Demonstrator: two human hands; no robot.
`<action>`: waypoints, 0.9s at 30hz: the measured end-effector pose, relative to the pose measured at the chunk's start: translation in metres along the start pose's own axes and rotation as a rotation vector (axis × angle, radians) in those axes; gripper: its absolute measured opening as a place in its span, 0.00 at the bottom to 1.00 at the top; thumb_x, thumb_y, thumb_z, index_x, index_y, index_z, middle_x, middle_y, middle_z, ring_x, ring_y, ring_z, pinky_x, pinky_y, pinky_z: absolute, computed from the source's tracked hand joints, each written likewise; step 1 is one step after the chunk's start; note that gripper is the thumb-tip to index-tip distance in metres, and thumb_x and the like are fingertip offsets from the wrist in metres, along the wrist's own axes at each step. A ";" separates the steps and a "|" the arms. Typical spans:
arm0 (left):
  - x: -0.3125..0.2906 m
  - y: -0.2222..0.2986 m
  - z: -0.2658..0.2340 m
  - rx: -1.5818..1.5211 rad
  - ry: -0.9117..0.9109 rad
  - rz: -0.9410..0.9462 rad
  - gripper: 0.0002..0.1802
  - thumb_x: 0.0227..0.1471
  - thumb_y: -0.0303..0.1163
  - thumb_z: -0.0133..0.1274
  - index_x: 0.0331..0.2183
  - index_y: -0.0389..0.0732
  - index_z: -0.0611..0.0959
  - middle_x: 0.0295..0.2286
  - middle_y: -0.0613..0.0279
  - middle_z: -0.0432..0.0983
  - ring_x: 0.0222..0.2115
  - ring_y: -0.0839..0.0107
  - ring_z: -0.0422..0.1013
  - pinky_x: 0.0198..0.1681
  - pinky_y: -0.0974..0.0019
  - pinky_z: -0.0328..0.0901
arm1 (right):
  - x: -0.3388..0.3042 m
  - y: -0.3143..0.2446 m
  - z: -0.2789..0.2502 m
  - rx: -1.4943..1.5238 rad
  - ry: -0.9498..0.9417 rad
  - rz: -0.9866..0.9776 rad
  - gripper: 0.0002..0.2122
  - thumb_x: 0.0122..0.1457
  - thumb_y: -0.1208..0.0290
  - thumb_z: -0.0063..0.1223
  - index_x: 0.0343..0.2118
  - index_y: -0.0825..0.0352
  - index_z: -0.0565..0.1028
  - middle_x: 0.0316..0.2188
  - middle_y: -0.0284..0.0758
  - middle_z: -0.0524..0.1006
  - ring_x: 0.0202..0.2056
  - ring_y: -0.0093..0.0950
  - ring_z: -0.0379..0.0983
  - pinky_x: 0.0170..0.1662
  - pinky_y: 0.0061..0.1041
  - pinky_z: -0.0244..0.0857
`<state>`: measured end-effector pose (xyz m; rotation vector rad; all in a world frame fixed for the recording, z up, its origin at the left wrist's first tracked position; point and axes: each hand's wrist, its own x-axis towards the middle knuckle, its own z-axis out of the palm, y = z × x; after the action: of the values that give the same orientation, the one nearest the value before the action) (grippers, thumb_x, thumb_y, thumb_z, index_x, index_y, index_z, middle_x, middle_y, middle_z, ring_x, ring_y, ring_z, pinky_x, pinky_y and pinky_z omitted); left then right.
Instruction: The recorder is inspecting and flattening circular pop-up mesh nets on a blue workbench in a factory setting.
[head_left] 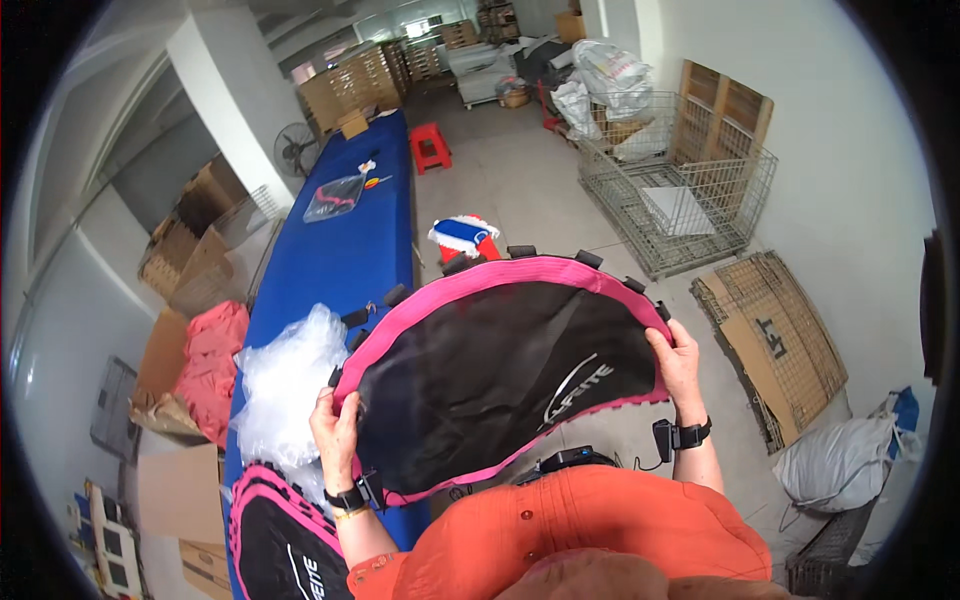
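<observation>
Between my hands, a black trampoline mat (470,370) with a wide pink border and black loops along its rim is held up, folded into a half circle. My left hand (336,432) grips its left corner, thumb on the near face. My right hand (678,368) pinches the pink border at the right end, thumb in front and fingers behind. White lettering shows at the mat's lower right. At lower left, similar pink-edged black mats (285,540) lie on the blue table (325,255), beside a heap of clear plastic bags (290,385).
Farther along the table lies a bagged item (335,198). Beyond the held mat are a stool with a blue-and-white cover (462,236) and a red stool (430,148). To the right stand a wire cage (670,215), flattened cage panels (775,345) and a white sack (840,465). An open carton (165,375) holds pink cloth.
</observation>
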<state>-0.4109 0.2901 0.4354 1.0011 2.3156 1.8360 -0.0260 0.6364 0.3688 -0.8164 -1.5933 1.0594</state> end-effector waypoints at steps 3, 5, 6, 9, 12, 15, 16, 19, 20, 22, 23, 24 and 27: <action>0.000 0.025 0.010 0.136 -0.011 0.043 0.09 0.51 0.26 0.63 0.34 0.35 0.78 0.26 0.69 0.73 0.28 0.80 0.67 0.32 0.72 0.65 | -0.007 0.005 -0.003 0.030 0.031 0.033 0.07 0.59 0.72 0.62 0.36 0.69 0.78 0.26 0.19 0.72 0.31 0.12 0.64 0.34 0.17 0.62; 0.002 0.026 0.024 0.174 -0.026 0.086 0.11 0.49 0.26 0.64 0.33 0.35 0.78 0.26 0.68 0.73 0.28 0.80 0.67 0.32 0.71 0.65 | -0.009 0.015 -0.013 0.059 0.053 0.056 0.07 0.59 0.72 0.62 0.36 0.69 0.78 0.27 0.19 0.72 0.31 0.12 0.64 0.35 0.17 0.63; 0.005 0.027 0.029 0.217 -0.033 0.123 0.13 0.48 0.27 0.66 0.33 0.35 0.78 0.25 0.68 0.73 0.27 0.79 0.67 0.32 0.70 0.65 | -0.011 0.022 -0.016 0.062 0.067 0.055 0.07 0.59 0.72 0.62 0.37 0.69 0.78 0.27 0.20 0.73 0.31 0.13 0.65 0.35 0.17 0.63; 0.004 0.042 0.056 0.241 -0.123 0.153 0.17 0.44 0.28 0.69 0.33 0.35 0.78 0.26 0.63 0.78 0.27 0.75 0.70 0.33 0.67 0.67 | -0.007 0.027 -0.030 0.061 0.102 0.053 0.07 0.60 0.72 0.62 0.37 0.69 0.78 0.27 0.20 0.73 0.32 0.13 0.65 0.36 0.18 0.63; 0.007 0.055 0.079 0.346 -0.120 0.200 0.14 0.46 0.28 0.68 0.33 0.36 0.79 0.26 0.58 0.80 0.27 0.73 0.73 0.33 0.66 0.68 | 0.004 0.031 -0.048 0.078 0.113 0.058 0.07 0.60 0.73 0.62 0.37 0.69 0.79 0.28 0.20 0.73 0.32 0.13 0.66 0.36 0.18 0.64; 0.009 0.072 0.103 0.289 -0.047 0.301 0.10 0.50 0.25 0.64 0.34 0.37 0.79 0.25 0.56 0.79 0.26 0.70 0.74 0.33 0.65 0.68 | 0.017 0.029 -0.073 0.077 0.101 0.064 0.07 0.60 0.72 0.61 0.37 0.68 0.79 0.28 0.19 0.73 0.32 0.13 0.65 0.36 0.17 0.63; 0.008 0.082 0.111 0.277 -0.037 0.326 0.09 0.50 0.25 0.63 0.34 0.38 0.79 0.25 0.57 0.79 0.26 0.70 0.74 0.33 0.65 0.68 | 0.022 0.028 -0.083 0.053 0.086 0.065 0.07 0.60 0.72 0.61 0.37 0.69 0.79 0.28 0.19 0.73 0.32 0.13 0.65 0.36 0.17 0.63; 0.007 0.103 0.129 0.200 -0.029 0.295 0.07 0.51 0.22 0.62 0.33 0.37 0.79 0.24 0.65 0.77 0.27 0.79 0.69 0.32 0.70 0.66 | 0.035 0.035 -0.108 0.095 0.063 0.063 0.08 0.60 0.71 0.61 0.39 0.69 0.79 0.29 0.20 0.74 0.33 0.13 0.66 0.37 0.18 0.64; 0.005 0.111 0.137 0.179 -0.026 0.307 0.07 0.51 0.22 0.62 0.32 0.37 0.79 0.24 0.67 0.76 0.28 0.80 0.68 0.32 0.71 0.65 | 0.038 0.034 -0.116 0.088 0.074 0.065 0.08 0.60 0.71 0.61 0.39 0.69 0.79 0.29 0.20 0.74 0.33 0.13 0.66 0.37 0.18 0.64; 0.005 0.120 0.148 0.128 -0.022 0.323 0.06 0.51 0.21 0.61 0.31 0.37 0.79 0.23 0.70 0.74 0.26 0.81 0.66 0.31 0.71 0.64 | 0.041 0.032 -0.127 0.107 0.112 0.085 0.09 0.60 0.71 0.62 0.41 0.69 0.79 0.31 0.21 0.76 0.34 0.13 0.68 0.38 0.18 0.66; 0.004 0.125 0.152 0.113 -0.006 0.350 0.06 0.51 0.20 0.61 0.31 0.37 0.79 0.23 0.70 0.74 0.26 0.81 0.65 0.31 0.72 0.63 | 0.045 0.037 -0.133 0.104 0.127 0.088 0.09 0.60 0.71 0.62 0.41 0.69 0.79 0.31 0.21 0.76 0.34 0.13 0.68 0.38 0.18 0.66; 0.004 0.131 0.156 0.096 0.002 0.378 0.06 0.51 0.20 0.60 0.31 0.37 0.79 0.23 0.70 0.73 0.26 0.81 0.64 0.30 0.73 0.62 | 0.047 0.045 -0.139 0.113 0.120 0.080 0.10 0.60 0.71 0.61 0.42 0.69 0.79 0.33 0.22 0.78 0.36 0.13 0.69 0.40 0.19 0.67; 0.012 0.146 0.169 0.035 -0.024 0.429 0.06 0.53 0.19 0.59 0.34 0.36 0.80 0.27 0.71 0.73 0.28 0.81 0.64 0.33 0.76 0.60 | 0.048 0.052 -0.152 0.134 0.132 0.090 0.11 0.60 0.72 0.61 0.44 0.70 0.79 0.35 0.24 0.80 0.37 0.14 0.71 0.43 0.19 0.68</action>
<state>-0.2859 0.4567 0.5165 1.6200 2.2574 1.8980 0.1090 0.7356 0.3539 -0.8561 -1.3705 1.1397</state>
